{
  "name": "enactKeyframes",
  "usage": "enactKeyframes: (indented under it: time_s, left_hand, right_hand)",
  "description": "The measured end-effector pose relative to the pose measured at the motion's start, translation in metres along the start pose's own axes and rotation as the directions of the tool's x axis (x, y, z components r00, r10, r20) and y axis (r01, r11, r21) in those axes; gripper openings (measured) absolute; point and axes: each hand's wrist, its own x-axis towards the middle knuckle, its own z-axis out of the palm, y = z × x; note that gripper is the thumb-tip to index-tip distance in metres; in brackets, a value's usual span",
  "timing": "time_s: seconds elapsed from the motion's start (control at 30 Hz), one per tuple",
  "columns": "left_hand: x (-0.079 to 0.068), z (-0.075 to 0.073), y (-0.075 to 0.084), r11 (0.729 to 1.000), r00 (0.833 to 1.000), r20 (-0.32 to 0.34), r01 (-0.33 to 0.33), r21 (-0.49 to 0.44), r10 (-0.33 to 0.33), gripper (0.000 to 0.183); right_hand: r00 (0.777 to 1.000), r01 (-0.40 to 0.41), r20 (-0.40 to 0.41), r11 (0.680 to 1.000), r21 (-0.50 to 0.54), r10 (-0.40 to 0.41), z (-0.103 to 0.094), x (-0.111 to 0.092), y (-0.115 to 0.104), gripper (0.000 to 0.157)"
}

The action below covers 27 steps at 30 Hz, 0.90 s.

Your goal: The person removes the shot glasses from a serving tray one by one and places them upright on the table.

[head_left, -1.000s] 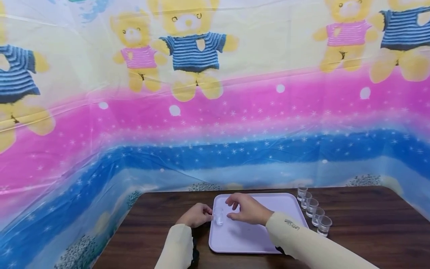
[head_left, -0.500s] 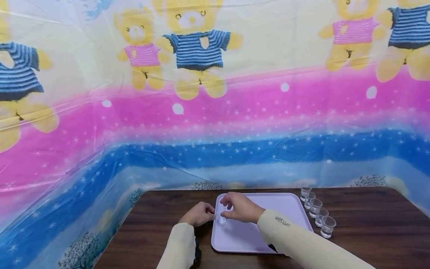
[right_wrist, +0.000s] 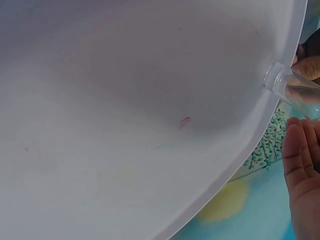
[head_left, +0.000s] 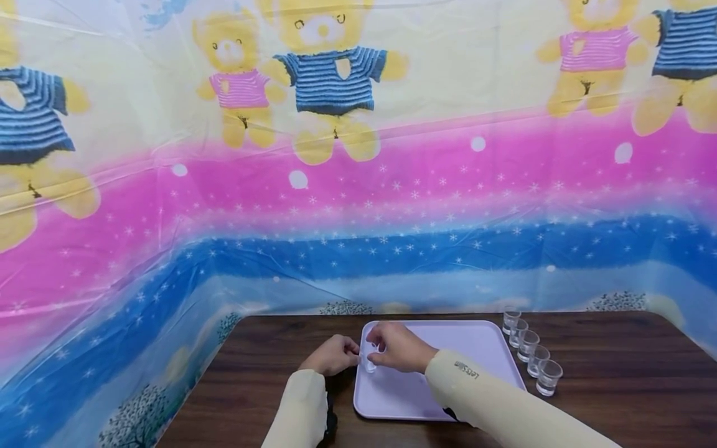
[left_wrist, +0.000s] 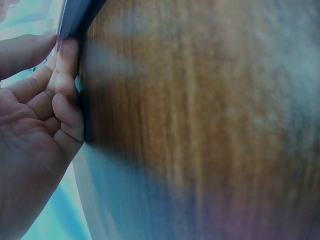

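A clear shot glass (head_left: 368,359) stands upright near the left edge of the lilac tray (head_left: 403,398). My right hand (head_left: 402,347) reaches across from the right and holds the glass, thumb on the near side and fingers on the far side. The right wrist view shows the glass base (right_wrist: 272,77) on the tray, with fingertips beside its upper part. My left hand (head_left: 332,356) pinches the tray's left rim between thumb and fingers. In the left wrist view, the tray edge (left_wrist: 72,20) sits between the thumb and fingers of that hand.
Several clear shot glasses (head_left: 528,346) stand in a row on the dark wooden table (head_left: 605,367), just right of the tray. A cloth with printed bears (head_left: 333,81) hangs behind the table.
My right hand has moved left and its fingers have come in around the shot glass. The left hand stays at the tray's rim. The head view has shifted slightly.
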Motion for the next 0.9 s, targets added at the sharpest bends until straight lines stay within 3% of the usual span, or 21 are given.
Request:
enactKeyframes:
  time_s: [0.33,0.9]
  left_hand:
    - [0.004,0.004,0.005,1.0,1.0,0.007,-0.023,0.009,0.023,0.011]
    - [0.001,0.001,0.001,1.0,1.0,0.014,-0.017,-0.003,0.017,0.013]
  right_hand:
    - [0.999,0.028,-0.038,1.0,-0.006,-0.028,-0.016,-0.013,0.005,0.031]
    - [0.998,-0.048,-0.039,0.997,-0.054,0.046,-0.05,-0.051,0.026,0.028]
